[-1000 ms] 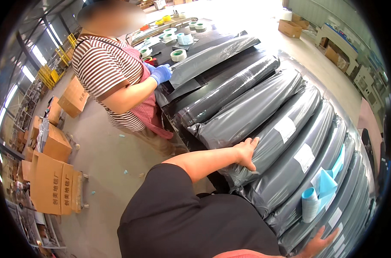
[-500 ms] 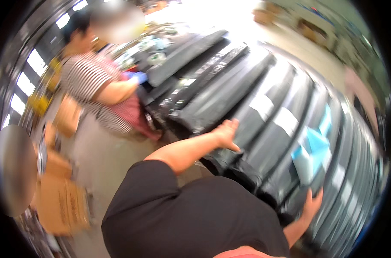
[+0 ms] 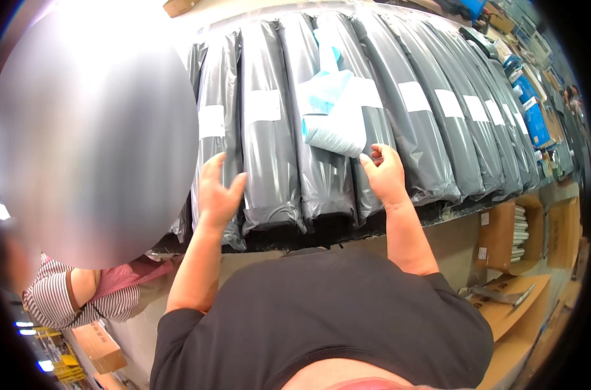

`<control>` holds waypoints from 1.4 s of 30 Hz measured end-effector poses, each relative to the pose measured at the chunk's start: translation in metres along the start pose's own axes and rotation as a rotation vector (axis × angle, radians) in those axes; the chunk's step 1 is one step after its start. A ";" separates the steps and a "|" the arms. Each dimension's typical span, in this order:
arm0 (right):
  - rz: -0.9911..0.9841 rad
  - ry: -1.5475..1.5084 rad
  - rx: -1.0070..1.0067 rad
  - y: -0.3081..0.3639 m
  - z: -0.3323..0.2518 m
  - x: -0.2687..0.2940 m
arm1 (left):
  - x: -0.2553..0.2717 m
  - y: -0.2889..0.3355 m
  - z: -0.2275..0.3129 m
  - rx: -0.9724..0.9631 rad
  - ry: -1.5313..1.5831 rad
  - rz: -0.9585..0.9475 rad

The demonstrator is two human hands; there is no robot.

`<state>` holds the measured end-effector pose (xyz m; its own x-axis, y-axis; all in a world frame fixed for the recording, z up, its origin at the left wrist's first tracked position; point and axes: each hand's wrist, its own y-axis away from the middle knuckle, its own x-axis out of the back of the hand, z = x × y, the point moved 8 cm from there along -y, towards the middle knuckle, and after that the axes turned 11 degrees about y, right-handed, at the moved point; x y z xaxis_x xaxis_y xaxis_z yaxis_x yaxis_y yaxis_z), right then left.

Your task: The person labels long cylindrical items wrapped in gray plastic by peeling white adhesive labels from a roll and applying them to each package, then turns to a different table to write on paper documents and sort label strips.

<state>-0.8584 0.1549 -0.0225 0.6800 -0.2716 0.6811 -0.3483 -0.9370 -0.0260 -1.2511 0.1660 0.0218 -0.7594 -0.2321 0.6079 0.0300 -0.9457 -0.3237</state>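
Long packages in dark grey plastic (image 3: pixel 267 156) lie side by side, each with a white label (image 3: pixel 264 105) across it. On the middle ones rests a roll of white labels on light blue backing (image 3: pixel 337 133), its loose strip trailing toward the far side. My left hand (image 3: pixel 218 198) is over the near part of the left packages, fingers apart and holding nothing. My right hand (image 3: pixel 385 175) is at the roll's lower right end, thumb and fingers apart, the other fingers partly curled. Whether its thumb touches the roll I cannot tell.
At the left stands a person in a striped top (image 3: pixel 54 292), partly hidden by a blurred patch. Low on the right, an open carton (image 3: pixel 500 237) holds pale rolls. Blue boxes (image 3: pixel 536 120) sit beyond the packages at the right. A carton (image 3: pixel 100 344) is on the floor, lower left.
The view has swung right, so the packages now lie straight ahead and the other person is farther left. My right hand is now next to the label roll; my left remains over the packages.
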 end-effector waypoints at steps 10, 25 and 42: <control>-0.167 0.345 0.318 -0.054 -0.030 -0.042 | -0.179 -0.073 0.041 0.029 0.226 -0.392; -0.392 -0.774 0.364 0.043 -0.127 -0.125 | -0.017 -0.015 0.008 0.410 1.079 -0.311; -0.356 -0.309 0.714 0.111 -0.297 -0.224 | 0.145 -0.034 -0.053 -0.506 -0.048 -0.207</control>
<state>-1.2416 0.1771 0.0394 0.8535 0.1144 0.5084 0.3387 -0.8632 -0.3745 -1.3969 0.1766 0.0821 -0.6855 -0.0737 0.7243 -0.4427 -0.7477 -0.4950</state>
